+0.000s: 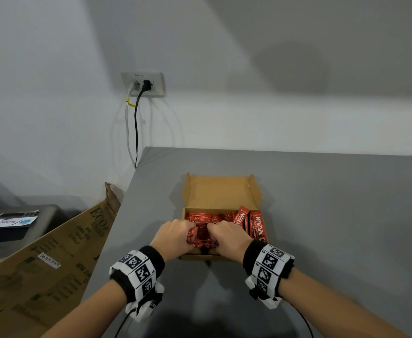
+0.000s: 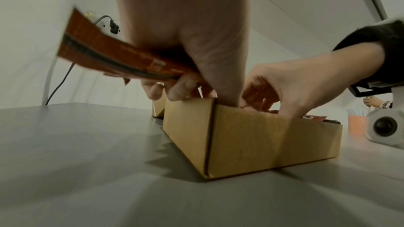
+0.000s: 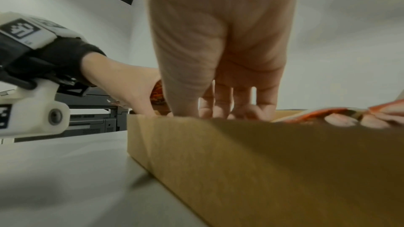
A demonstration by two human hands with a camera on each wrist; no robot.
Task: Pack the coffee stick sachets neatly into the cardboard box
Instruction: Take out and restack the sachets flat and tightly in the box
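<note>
An open cardboard box [image 1: 220, 191] stands on the grey table [image 1: 334, 215] with its lid folded back. Red coffee stick sachets [image 1: 258, 226] fill it; two at the right end stand tilted on edge. My left hand [image 1: 175, 234] is at the box's near left corner and grips a bundle of sachets [image 2: 109, 53], tilted up out of the box [image 2: 262, 141]. My right hand [image 1: 226, 236] is beside it, fingers curled down into the box [image 3: 262, 161] on the sachets [image 1: 201, 236] between both hands. The fingertips [image 3: 223, 108] are hidden behind the front wall.
A large printed carton [image 1: 53, 252] leans against the table's left edge. A dark printer [image 1: 12, 223] stands beyond it. A wall socket [image 1: 144, 85] with two cables is behind the table's far left corner. Bare table surface lies right of the box.
</note>
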